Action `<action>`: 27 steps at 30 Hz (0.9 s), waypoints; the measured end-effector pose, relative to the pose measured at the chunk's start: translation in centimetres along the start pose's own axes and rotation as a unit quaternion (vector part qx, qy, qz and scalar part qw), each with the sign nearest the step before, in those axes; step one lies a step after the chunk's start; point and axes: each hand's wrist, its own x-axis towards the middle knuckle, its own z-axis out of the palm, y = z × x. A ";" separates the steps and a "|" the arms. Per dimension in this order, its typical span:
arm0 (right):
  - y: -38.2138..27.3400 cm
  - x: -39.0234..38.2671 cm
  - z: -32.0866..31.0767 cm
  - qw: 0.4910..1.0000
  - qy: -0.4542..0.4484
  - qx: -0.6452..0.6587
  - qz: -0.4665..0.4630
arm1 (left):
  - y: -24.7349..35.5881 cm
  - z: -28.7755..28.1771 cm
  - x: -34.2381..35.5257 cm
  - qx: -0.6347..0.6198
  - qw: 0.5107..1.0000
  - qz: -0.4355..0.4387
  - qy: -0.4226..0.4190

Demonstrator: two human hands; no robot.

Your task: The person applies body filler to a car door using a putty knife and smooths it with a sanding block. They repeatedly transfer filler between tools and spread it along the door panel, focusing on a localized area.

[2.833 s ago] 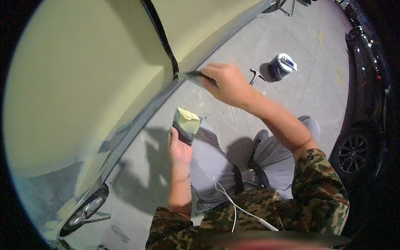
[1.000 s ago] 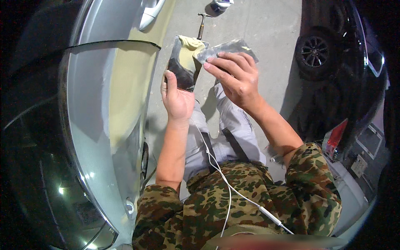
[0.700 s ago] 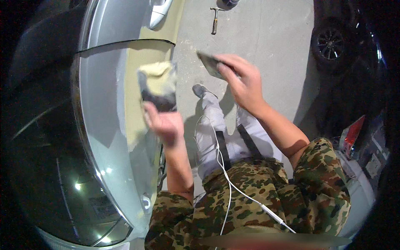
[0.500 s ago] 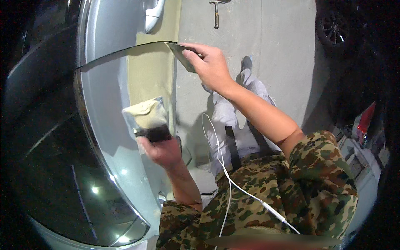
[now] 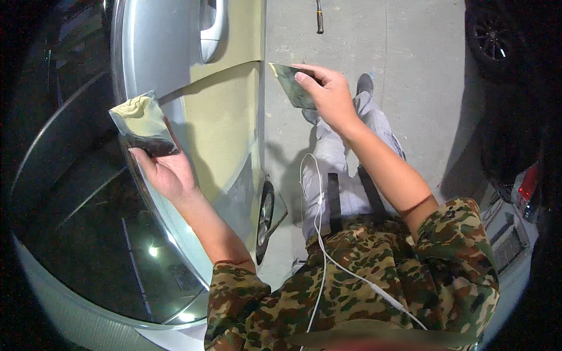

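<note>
My left hand (image 5: 172, 175) is closed on a putty spreader (image 5: 139, 121) with a dark grip edge and a thick smear of pale yellow putty on its blade. It is held over the car's side window, near the window trim. My right hand (image 5: 332, 102) pinches a second spreader, a dark flat blade (image 5: 293, 86) with a thin line of putty on its tip. That blade is just right of the door and apart from it. Pale yellow filler (image 5: 219, 114) coats the silver car's side panel, with a panel seam crossing it.
A white door handle (image 5: 213, 35) juts out farther along the car. On the grey concrete floor (image 5: 410, 76) lies a hammer (image 5: 319, 20). Another car's wheel (image 5: 492, 38) is at the far right. A white cable (image 5: 345, 270) hangs over my camouflage shirt.
My left hand has swung left and up with its loaded spreader, from over the panel to the window. My right hand has moved right, taking its spreader off the panel's edge.
</note>
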 end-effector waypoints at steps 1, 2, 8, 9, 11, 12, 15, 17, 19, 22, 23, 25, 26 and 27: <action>0.2 -0.1 -0.2 1.000 0.002 0.004 0.012 | 0.2 -0.5 0.6 -0.003 1.000 -0.002 -0.007; 0.4 -0.3 -0.3 1.000 0.003 0.008 0.023 | 0.6 -1.0 1.1 -0.005 1.000 -0.003 -0.013; 0.9 -0.4 -1.4 0.999 0.027 -0.010 0.017 | 2.6 -4.8 2.1 0.014 0.999 -0.029 -0.021; 0.8 -0.5 -1.4 0.999 0.028 -0.019 0.012 | 3.0 -4.7 2.0 0.025 0.999 -0.043 -0.007; 0.7 -0.8 -1.0 0.999 0.021 -0.032 0.002 | 3.4 -4.6 1.6 0.053 0.998 -0.036 0.015; 0.6 -1.0 -0.8 0.999 0.014 -0.037 -0.002 | 3.3 -4.2 1.3 0.067 0.997 -0.034 0.026; -0.5 -1.6 1.1 0.994 -0.001 -0.061 -0.085 | 3.0 -1.7 -0.4 0.081 0.995 -0.029 0.044; -1.3 -1.8 2.7 0.988 0.000 -0.074 -0.139 | 2.3 -0.2 -1.6 0.106 0.993 -0.010 0.057; -2.1 -1.8 3.8 0.984 0.008 -0.075 -0.164 | 2.6 1.2 -2.8 0.113 0.992 -0.047 0.031; -2.9 -1.7 3.8 0.983 0.017 -0.082 -0.161 | 2.7 2.7 -4.1 0.126 0.989 -0.081 0.003; -3.1 -1.6 3.8 0.978 0.038 -0.099 -0.180 | 2.6 3.3 -4.4 0.116 0.988 -0.100 -0.024; -3.3 -1.4 3.6 0.967 0.075 -0.117 -0.215 | 2.5 4.9 -4.5 0.094 0.984 -0.146 -0.035; -3.3 -1.3 3.5 0.960 0.093 -0.126 -0.232 | 2.2 5.7 -4.7 0.119 0.984 -0.133 -0.014; -3.3 -1.1 3.3 0.961 0.104 -0.120 -0.226 | 1.9 6.4 -4.9 0.145 0.982 -0.119 0.006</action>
